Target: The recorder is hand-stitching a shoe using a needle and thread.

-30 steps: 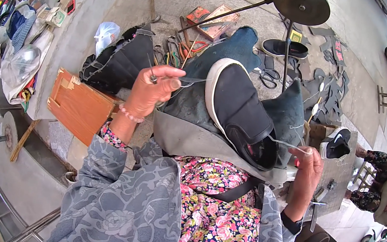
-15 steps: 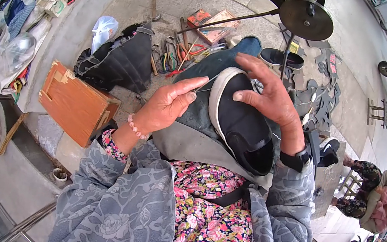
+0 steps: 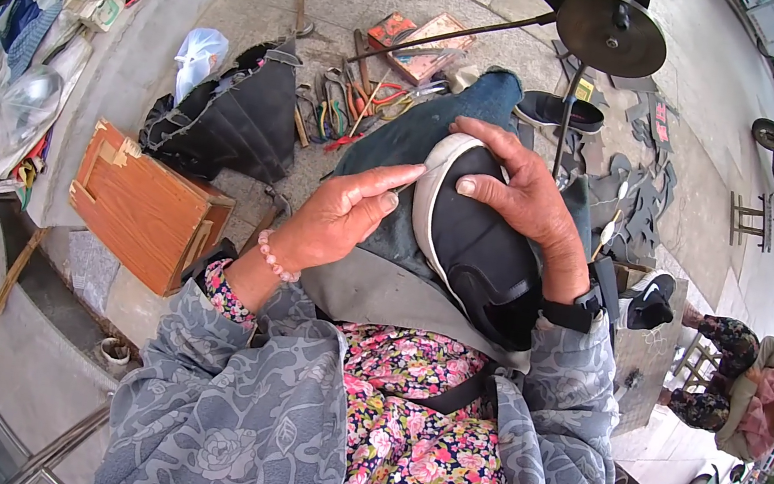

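A black slip-on shoe (image 3: pixel 485 232) with a white sole rim lies across my lap, its toe pointing away and its opening toward me. My right hand (image 3: pixel 530 199) grips the toe end, thumb on the black upper and fingers over the far rim. My left hand (image 3: pixel 335 219), with a pink bead bracelet at the wrist, is closed in a pinch beside the white rim. Its index fingertip meets the rim; what is between finger and thumb is too small to make out. Under the shoe are a dark blue-green cloth (image 3: pixel 401 153) and a grey apron (image 3: pixel 389 293).
Pliers and other hand tools (image 3: pixel 348 104) lie ahead by a red box (image 3: pixel 433 47). A black bag (image 3: pixel 235 117) and a wooden box (image 3: pixel 144 209) stand left. A machine's wheel (image 3: pixel 610 34) and leg rise ahead right. Cut grey scraps (image 3: pixel 637 196) lie right; a person (image 3: pixel 758 392) sits beyond.
My right hand has come down from hovering and now grips the shoe's toe. My left fingertips have moved up against the sole rim; the thin thread-like strand seen near them earlier no longer shows clearly.
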Available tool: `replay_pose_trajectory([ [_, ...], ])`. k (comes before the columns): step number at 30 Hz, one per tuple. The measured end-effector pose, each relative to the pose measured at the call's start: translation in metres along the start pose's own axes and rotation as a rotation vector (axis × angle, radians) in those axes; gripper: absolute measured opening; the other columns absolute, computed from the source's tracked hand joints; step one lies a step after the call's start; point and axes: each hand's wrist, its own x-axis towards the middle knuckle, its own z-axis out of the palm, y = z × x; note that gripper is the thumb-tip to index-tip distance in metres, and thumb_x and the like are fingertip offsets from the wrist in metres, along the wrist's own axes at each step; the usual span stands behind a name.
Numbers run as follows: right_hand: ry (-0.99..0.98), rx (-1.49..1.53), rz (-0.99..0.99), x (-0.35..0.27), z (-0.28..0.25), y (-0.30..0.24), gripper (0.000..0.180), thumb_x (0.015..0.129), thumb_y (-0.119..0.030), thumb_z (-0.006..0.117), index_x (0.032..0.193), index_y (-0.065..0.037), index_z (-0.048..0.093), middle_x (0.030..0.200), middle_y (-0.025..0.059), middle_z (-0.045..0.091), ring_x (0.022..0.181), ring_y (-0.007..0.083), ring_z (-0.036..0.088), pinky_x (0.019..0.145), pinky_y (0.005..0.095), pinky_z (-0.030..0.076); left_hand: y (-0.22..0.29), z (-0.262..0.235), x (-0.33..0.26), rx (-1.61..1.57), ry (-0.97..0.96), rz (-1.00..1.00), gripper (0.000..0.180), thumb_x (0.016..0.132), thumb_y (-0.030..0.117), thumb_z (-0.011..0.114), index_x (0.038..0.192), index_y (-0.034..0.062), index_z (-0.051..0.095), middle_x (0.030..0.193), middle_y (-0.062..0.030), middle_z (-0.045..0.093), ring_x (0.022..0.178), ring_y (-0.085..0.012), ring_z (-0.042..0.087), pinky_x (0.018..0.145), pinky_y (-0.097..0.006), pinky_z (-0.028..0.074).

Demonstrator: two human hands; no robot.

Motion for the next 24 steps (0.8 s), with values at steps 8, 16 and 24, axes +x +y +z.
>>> replay_pose_trajectory([
  [8,0.048,0.115,0.039,-0.004,0.005,0.010,0.061,0.079,-0.028,0.080,0.133,-0.011,0.057,0.129,0.0126,0.060,0.122,0.0263,0.056,0.105,0.0349,0.041,0.002,0.001,-0.003,-0.106,-0.028,-0.070,0.040,0.104,0.018,0.046,0.143,0.0104,0.048,0.061,0.0062,0.041,0.049,-0.0031,0.037,0.045,-0.020,0.032],
  [16,0.074,0.073,0.028,-0.007,0.007,0.007,0.060,0.080,-0.028,0.079,0.133,-0.010,0.058,0.129,0.0125,0.060,0.123,0.0266,0.054,0.106,0.0356,0.040,0.008,0.003,-0.002,0.254,0.062,0.114,0.038,0.101,0.012,0.049,0.139,0.0097,0.054,0.064,0.0011,0.051,0.054,-0.0054,0.045,0.050,-0.025,0.039],
  [24,0.010,0.084,-0.146,-0.016,0.026,-0.014,0.051,0.087,-0.018,0.071,0.135,-0.010,0.056,0.121,0.0126,0.060,0.118,0.0275,0.055,0.103,0.0359,0.041,0.061,-0.011,-0.033,1.025,0.025,0.139,0.048,0.087,0.003,0.057,0.133,0.0148,0.059,0.079,-0.0162,0.065,0.067,-0.0338,0.063,0.059,-0.043,0.048],
])
